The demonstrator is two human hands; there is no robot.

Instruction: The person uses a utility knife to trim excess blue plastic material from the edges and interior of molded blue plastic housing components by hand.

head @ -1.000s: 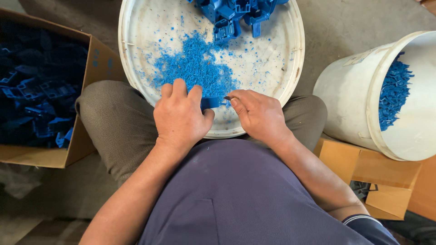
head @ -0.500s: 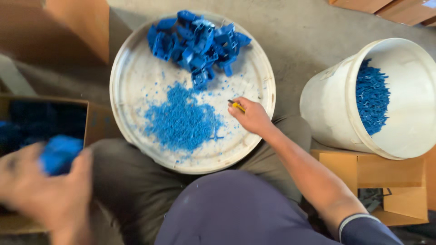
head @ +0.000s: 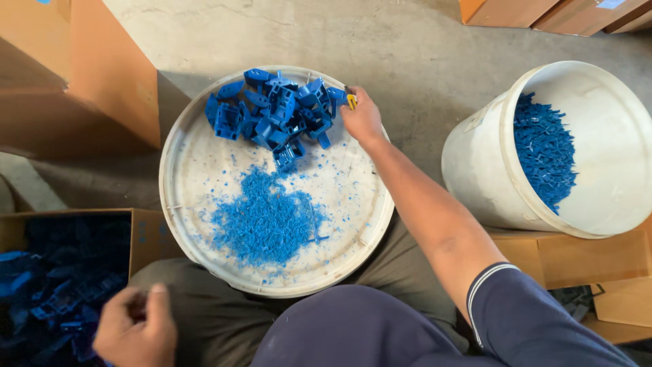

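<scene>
Progress, as I judge it: blue plastic trimmings (head: 265, 221) cover the round white tray (head: 178, 204); blue moulded parts (head: 275, 112) wait far. Right hand (head: 363, 119) pinches a small yellow tool (head: 352, 101); left hand (head: 136, 329) curled, apparently empty.

Tray (head: 204, 170): on the lap, centre.
Parts (head: 275, 112): on the tray's far side.
Scraps (head: 265, 221): on the tray, nearer the person.
Box (head: 139, 234): left of the tray.
Bucket (head: 475, 163): right of the tray, on cartons (head: 570, 258).
</scene>
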